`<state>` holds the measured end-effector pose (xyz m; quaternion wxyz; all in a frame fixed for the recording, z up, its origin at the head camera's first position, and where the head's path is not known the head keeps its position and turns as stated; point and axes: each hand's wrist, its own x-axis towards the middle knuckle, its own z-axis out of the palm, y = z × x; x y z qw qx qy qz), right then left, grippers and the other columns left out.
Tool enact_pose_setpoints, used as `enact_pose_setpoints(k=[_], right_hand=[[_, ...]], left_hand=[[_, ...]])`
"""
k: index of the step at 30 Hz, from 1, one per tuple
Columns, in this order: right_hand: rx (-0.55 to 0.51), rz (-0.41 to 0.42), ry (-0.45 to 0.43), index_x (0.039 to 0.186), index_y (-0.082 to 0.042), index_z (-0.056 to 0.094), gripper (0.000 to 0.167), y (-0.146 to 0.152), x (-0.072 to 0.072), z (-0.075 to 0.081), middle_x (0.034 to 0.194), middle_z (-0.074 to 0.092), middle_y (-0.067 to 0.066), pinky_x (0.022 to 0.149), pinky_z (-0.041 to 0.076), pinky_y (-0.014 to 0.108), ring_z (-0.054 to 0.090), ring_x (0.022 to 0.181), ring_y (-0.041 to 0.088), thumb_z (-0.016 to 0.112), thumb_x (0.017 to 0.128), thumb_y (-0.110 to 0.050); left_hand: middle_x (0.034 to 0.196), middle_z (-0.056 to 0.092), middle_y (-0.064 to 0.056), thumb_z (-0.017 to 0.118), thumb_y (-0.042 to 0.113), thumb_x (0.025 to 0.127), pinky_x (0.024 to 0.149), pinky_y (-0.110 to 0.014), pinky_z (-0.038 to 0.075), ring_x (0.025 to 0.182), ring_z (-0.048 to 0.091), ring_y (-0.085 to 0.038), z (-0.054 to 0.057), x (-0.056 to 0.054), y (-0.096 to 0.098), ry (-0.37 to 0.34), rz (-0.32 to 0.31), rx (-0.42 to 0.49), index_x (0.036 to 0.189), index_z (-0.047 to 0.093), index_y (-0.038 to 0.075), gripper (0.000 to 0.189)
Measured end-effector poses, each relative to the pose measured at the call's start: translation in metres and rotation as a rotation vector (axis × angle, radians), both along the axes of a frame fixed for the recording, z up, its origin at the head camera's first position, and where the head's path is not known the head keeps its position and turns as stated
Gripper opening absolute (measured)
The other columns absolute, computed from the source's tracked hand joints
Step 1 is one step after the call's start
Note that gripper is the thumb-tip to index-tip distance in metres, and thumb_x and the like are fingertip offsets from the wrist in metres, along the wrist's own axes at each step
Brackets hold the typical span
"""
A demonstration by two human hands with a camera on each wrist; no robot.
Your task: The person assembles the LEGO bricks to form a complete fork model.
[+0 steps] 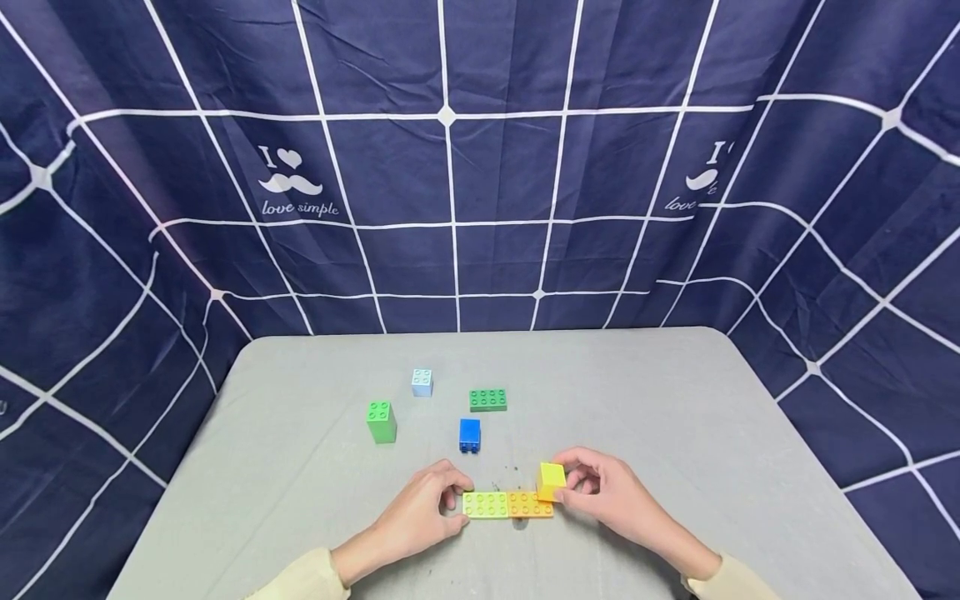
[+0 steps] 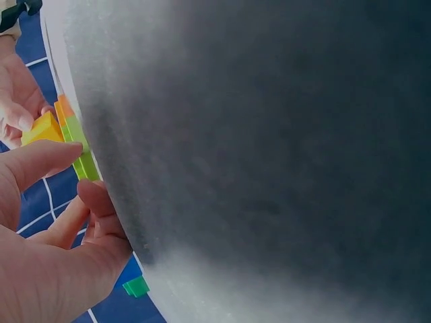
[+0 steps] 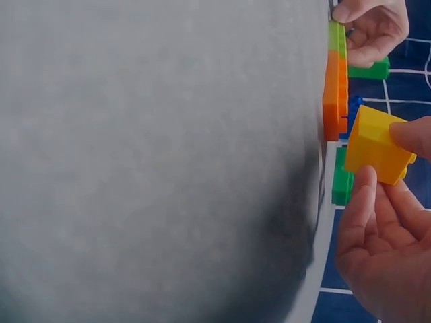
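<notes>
A lime green brick (image 1: 485,505) and an orange brick (image 1: 530,505) lie end to end on the table, studs up. My left hand (image 1: 422,505) pinches the lime brick's left end between thumb and fingers, also seen with the lime brick (image 2: 85,165) in the left wrist view. My right hand (image 1: 606,492) holds a yellow brick (image 1: 551,481) by its sides, over the right end of the orange brick. In the right wrist view the yellow brick (image 3: 378,145) is apart from the orange one, with studs showing at its lower right edge.
Beyond the hands stand a blue brick (image 1: 469,435) on its side, a flat dark green brick (image 1: 488,401), a light blue brick (image 1: 422,382) and a tall green brick (image 1: 381,422). A navy gridded curtain (image 1: 495,167) hangs behind the grey table (image 1: 645,392).
</notes>
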<state>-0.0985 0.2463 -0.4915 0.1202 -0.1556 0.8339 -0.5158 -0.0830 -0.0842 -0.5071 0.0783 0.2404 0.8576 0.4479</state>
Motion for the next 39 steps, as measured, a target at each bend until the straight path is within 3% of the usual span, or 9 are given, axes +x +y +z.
enact_pose_setpoints(k=[16, 23, 39], right_hand=[[0.022, 0.037, 0.040, 0.122, -0.013, 0.075, 0.033, -0.001, 0.012, -0.001, 0.096, 0.071, 0.003, 0.071, 0.056, 0.027, 0.066, 0.079, 0.015, 0.089, 0.092, -0.016], [0.026, 0.051, 0.056, 0.121, -0.014, 0.075, 0.032, -0.001, 0.015, -0.001, 0.097, 0.072, 0.002, 0.071, 0.056, 0.027, 0.066, 0.079, 0.015, 0.089, 0.092, -0.015], [0.056, 0.035, 0.112, 0.119, -0.016, 0.080, 0.032, -0.003, 0.018, -0.003, 0.088, 0.072, -0.004, 0.068, 0.053, 0.025, 0.064, 0.078, 0.011, 0.092, 0.089, -0.016]], left_hand=[[0.089, 0.058, 0.002, 0.088, -0.007, 0.081, 0.070, -0.023, 0.049, 0.079, 0.056, -0.007, 0.003, 0.000, -0.002, -0.056, 0.003, 0.027, 0.107, 0.075, 0.003, 0.031], [0.087, 0.060, 0.003, 0.087, -0.007, 0.082, 0.063, -0.023, 0.045, 0.071, 0.052, -0.005, 0.004, 0.002, -0.001, -0.098, 0.025, 0.028, 0.105, 0.074, 0.004, 0.028], [0.082, 0.062, 0.005, 0.084, -0.011, 0.082, 0.065, -0.022, 0.050, 0.071, 0.055, -0.002, 0.000, 0.003, 0.001, -0.075, 0.040, 0.046, 0.099, 0.075, 0.003, 0.024]])
